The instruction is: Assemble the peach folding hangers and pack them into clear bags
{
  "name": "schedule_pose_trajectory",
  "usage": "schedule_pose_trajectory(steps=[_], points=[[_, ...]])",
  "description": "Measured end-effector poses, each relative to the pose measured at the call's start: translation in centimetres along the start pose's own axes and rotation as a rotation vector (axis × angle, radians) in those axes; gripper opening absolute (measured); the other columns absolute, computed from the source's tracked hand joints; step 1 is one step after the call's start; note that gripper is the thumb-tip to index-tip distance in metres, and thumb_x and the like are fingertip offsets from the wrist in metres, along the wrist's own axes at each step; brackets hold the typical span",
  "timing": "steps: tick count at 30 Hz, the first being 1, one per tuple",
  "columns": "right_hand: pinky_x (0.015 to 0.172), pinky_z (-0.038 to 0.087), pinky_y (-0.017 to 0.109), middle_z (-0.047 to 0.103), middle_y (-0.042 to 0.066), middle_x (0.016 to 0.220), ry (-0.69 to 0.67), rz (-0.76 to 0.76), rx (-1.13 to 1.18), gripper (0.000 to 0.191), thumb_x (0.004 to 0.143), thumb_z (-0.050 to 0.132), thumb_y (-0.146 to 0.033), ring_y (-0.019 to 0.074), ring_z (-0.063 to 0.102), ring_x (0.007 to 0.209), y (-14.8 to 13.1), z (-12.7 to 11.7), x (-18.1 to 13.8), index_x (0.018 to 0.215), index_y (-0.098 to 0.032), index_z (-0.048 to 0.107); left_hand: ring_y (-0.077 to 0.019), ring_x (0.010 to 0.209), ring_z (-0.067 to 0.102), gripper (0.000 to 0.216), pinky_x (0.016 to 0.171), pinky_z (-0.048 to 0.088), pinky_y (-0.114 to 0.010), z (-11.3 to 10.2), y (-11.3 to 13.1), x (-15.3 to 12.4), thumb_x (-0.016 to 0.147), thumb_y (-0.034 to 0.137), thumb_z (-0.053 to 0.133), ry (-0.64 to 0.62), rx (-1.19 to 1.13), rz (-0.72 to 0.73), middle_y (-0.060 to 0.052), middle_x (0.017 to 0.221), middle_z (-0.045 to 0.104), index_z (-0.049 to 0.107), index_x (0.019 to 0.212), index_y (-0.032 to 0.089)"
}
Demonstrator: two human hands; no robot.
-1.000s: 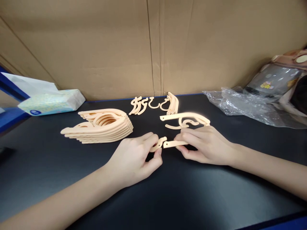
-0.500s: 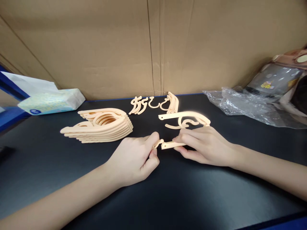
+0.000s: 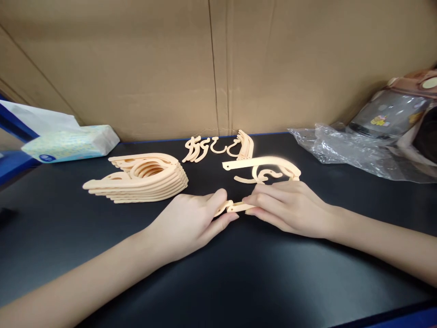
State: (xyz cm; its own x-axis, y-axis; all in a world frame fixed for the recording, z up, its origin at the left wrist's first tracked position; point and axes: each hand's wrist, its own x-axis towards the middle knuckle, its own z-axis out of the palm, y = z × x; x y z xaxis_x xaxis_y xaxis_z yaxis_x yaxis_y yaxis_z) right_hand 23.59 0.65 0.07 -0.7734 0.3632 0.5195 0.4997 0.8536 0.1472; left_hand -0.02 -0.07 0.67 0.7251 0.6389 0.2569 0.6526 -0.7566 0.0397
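Note:
My left hand (image 3: 191, 223) pinches a small peach plastic hook piece (image 3: 223, 207) between thumb and fingers. My right hand (image 3: 290, 207) grips a peach hanger arm (image 3: 241, 207), whose left end meets the hook piece. Both pieces sit low over the black table (image 3: 239, 282). Just behind my right hand lies a partly joined peach hanger (image 3: 262, 165).
A stack of several folded peach hangers (image 3: 139, 178) lies at the left. Loose hooks (image 3: 200, 149) and arms (image 3: 246, 146) rest near the cardboard wall (image 3: 218, 64). A tissue pack (image 3: 68, 143) is at the far left, crumpled clear plastic (image 3: 344, 148) at the right.
The hook piece and the arm have come together until they touch. My left fingers have stretched out more along the hook. Both hands have shifted slightly left.

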Motion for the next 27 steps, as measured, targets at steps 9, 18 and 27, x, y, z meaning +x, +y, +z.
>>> schedule_pose_trajectory(steps=[9,18,27], points=[[0.05,0.035,0.023,0.063,-0.002,0.07,-0.002,-0.029,0.008,0.024,0.1,0.044,-0.026,0.0092,0.053,0.052,0.07,0.05,-0.02,0.089,-0.016,0.063,-0.015,0.037,0.05,0.041,0.039,0.02,-0.024,0.0,-0.08,0.02,0.103,0.045,0.013,-0.021,0.152,0.087,0.004,0.051,0.053,0.035,0.077,0.022],[0.046,0.033,0.023,0.06,-0.001,0.069,-0.07,-0.039,0.006,0.033,0.102,0.036,-0.026,0.0087,0.05,0.049,-0.21,-0.21,-0.03,0.084,-0.016,0.062,-0.0139,0.037,0.052,0.044,0.038,0.021,-0.026,-0.13,-0.15,-0.03,0.104,0.038,0.014,0.041,0.275,0.165,0.004,0.051,0.049,0.04,0.075,0.019],[0.048,0.036,0.023,0.062,-0.001,0.071,-0.126,0.012,0.1,0.031,0.102,0.034,-0.029,0.009,0.051,0.051,-0.49,-0.36,-0.19,0.088,-0.016,0.059,-0.0146,0.041,0.056,0.042,0.037,0.027,-0.026,-0.37,-0.23,-0.08,0.104,0.035,0.017,0.023,0.305,0.214,0.003,0.055,0.051,0.041,0.074,0.018]])
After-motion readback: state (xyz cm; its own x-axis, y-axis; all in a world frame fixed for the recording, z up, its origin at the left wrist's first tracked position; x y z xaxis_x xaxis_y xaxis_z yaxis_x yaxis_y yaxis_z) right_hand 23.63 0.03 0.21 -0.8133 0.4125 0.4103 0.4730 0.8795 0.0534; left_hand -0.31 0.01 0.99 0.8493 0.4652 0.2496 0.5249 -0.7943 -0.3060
